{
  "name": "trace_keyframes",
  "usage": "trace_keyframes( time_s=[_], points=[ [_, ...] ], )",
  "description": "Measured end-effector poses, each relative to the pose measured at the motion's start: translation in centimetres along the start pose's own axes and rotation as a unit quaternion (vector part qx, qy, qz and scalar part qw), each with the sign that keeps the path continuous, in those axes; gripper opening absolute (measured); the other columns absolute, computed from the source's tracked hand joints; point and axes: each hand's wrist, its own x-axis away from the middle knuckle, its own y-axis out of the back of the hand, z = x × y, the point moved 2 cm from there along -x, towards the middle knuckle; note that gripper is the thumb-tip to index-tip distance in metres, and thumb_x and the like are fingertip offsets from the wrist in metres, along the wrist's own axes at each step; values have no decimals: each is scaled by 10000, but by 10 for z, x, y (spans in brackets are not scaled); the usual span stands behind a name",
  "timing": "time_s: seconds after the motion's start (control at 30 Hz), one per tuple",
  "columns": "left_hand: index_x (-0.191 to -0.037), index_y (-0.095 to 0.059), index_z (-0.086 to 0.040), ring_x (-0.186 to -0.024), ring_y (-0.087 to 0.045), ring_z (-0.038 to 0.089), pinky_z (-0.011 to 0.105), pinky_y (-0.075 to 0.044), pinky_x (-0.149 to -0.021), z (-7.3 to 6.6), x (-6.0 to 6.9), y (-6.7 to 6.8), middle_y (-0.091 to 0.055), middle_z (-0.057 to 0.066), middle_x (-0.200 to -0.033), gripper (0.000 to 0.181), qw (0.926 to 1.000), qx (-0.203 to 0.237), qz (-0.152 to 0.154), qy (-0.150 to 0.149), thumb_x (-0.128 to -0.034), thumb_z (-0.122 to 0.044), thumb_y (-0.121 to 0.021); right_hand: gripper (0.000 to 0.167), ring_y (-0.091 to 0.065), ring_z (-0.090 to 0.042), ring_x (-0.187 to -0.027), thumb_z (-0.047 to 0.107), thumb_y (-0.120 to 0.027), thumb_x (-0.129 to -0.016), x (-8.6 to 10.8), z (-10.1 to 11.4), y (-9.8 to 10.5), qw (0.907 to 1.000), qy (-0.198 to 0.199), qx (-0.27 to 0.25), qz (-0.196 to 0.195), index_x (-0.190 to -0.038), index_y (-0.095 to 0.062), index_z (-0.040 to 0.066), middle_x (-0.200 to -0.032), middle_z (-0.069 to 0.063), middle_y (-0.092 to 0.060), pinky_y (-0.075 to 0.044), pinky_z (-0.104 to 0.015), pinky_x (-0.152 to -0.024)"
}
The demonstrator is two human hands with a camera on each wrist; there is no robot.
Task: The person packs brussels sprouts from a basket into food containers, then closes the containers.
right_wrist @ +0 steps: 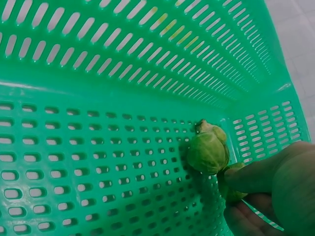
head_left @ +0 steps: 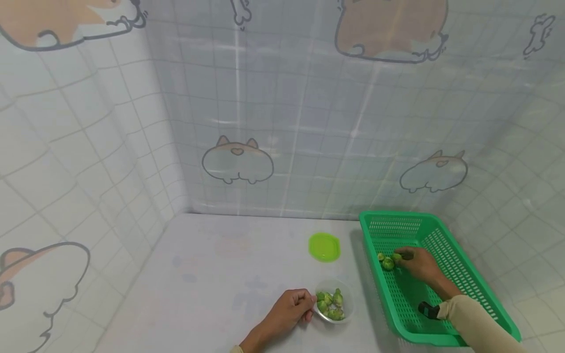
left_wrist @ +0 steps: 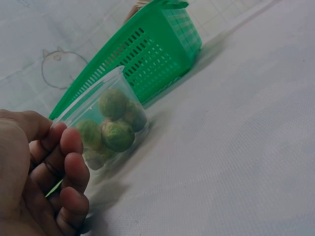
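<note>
Right grip (head_left: 419, 264), head view: pinching a Brussels sprout (head_left: 396, 257) inside the green basket (head_left: 403, 294), two loose sprouts (head_left: 388, 264) just left of it. Key relation, I'd say: clear tub (head_left: 347, 300) sits on the bench (head_left: 212, 284) to the left and nearer the camera, basket's left wall between. Left grip (head_left: 289, 309) is the nearer hand to the tub, fingertips on its left rim; green lid (head_left: 324, 247) lies beyond. Left wrist view: thumb and finger pinch that rim, sprouts inside, basket behind. Right wrist view: thumb and fingers hold the roundish sprout, long axis unclear; a free one lies just beside.
</note>
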Motion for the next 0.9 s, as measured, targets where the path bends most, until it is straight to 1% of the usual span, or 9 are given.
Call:
trace_keyframes(
  time_s=[0.27, 0.43, 0.6, 0.9],
  points=[
    [-831, -657, -41, -590, -506, 61, 176, -373, -544, -2, 0, 0, -614, -15, -664, 351, 10000, 7, -22, 47, -1033, -319, -584, 343, -605, -482, -1099, 126, -688, -959, 1, 4, 4, 9999, -87, -118, 17, -1256, -650, -41, -1204, -303, -646, -547, -500, -788],
    [-829, -660, -43, -590, -507, 64, 177, -376, -548, -2, 1, 1, -616, -17, -663, 353, 9999, -46, -62, 79, -1031, -323, -587, 383, -599, -477, -1124, 181, -695, -965, 2, 7, 6, 9992, -213, -318, 96, -1284, -641, -23, -1237, -289, -641, -542, -513, -812],
    [-829, -663, -38, -589, -507, 62, 175, -387, -563, -2, 1, 0, -613, -12, -661, 351, 10000, -29, -43, 35, -1036, -309, -582, 410, -586, -472, -1162, 239, -707, -961, 2, 9, 6, 9973, -383, -592, 217, -1296, -647, 10, -1274, -264, -635, -522, -545, -852],
    [-825, -663, -42, -592, -516, 60, 179, -415, -594, -1, 1, 0, -611, -21, -661, 351, 10000, -18, -27, -57, -1036, -311, -581, 441, -521, -492, -1243, 304, -692, -970, 6, 13, 7, 9942, -577, -824, 376, -1332, -637, 59, -1351, -242, -597, -476, -592, -905]
  ],
)
